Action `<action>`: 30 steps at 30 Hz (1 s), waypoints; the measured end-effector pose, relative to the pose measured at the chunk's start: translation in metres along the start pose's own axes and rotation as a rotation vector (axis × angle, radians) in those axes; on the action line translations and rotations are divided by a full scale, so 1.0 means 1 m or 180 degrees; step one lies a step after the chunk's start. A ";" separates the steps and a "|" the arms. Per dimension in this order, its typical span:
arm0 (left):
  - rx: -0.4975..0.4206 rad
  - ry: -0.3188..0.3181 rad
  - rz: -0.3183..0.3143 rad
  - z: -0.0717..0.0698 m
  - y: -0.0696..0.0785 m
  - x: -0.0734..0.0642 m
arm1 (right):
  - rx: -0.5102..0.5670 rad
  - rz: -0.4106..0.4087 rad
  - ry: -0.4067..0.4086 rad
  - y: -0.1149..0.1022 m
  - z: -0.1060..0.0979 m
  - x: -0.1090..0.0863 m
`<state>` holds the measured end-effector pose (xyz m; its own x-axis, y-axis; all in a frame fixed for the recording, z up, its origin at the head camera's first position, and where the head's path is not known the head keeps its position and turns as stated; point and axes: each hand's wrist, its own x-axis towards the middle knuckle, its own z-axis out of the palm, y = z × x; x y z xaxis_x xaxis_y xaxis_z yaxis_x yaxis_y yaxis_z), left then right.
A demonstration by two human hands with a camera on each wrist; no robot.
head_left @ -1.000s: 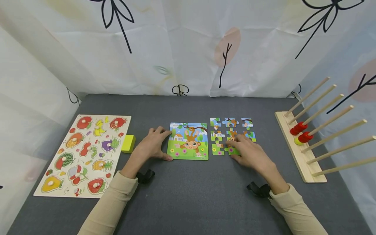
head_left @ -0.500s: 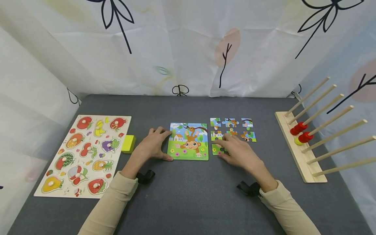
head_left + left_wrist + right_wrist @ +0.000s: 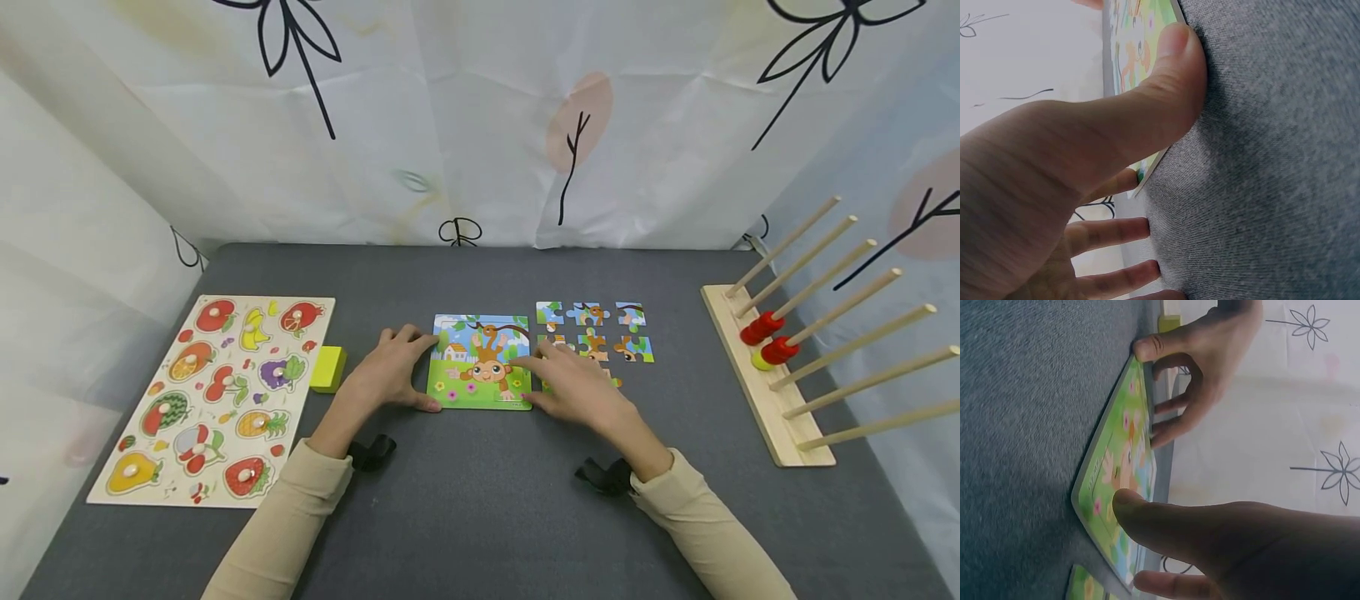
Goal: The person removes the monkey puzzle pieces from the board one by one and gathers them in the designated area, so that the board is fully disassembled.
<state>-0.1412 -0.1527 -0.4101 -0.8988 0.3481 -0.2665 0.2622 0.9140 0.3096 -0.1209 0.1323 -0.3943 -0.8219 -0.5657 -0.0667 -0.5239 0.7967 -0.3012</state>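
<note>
A square puzzle board (image 3: 480,383) with a monkey picture lies flat on the dark table. My left hand (image 3: 386,371) is at its left side, thumb (image 3: 1175,81) on the near left corner and index fingertip at the left edge. The other left fingers are spread over the cloth. Across the right edge reaches my right hand (image 3: 573,387), its thumb over the near right part and its index finger reaching onto the picture. Loose jigsaw pieces (image 3: 636,350) lie in rows to the right; my right hand hides some of the near ones.
A fruit peg board (image 3: 247,333) and a yellow block (image 3: 327,368) are at the left. On the right stands a wooden base (image 3: 765,392) with tall pegs, some bearing red and yellow beads (image 3: 780,350). White printed curtains (image 3: 480,125) hang behind the table.
My right hand has moved left from over the jigsaw pieces to the right edge of the puzzle board. The left hand has stayed at the left edge.
</note>
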 end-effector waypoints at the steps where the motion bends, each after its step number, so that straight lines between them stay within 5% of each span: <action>1: -0.0005 -0.0003 -0.0004 0.000 0.000 0.000 | 0.0012 -0.0007 -0.0012 -0.001 0.000 0.001; 30: -0.0011 0.0021 0.0016 0.002 -0.001 0.000 | -0.0095 -0.0092 -0.0332 -0.013 0.010 0.017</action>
<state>-0.1408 -0.1532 -0.4125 -0.8997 0.3514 -0.2590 0.2656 0.9115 0.3141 -0.1261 0.1100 -0.4009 -0.7794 -0.6064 -0.1576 -0.5548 0.7848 -0.2762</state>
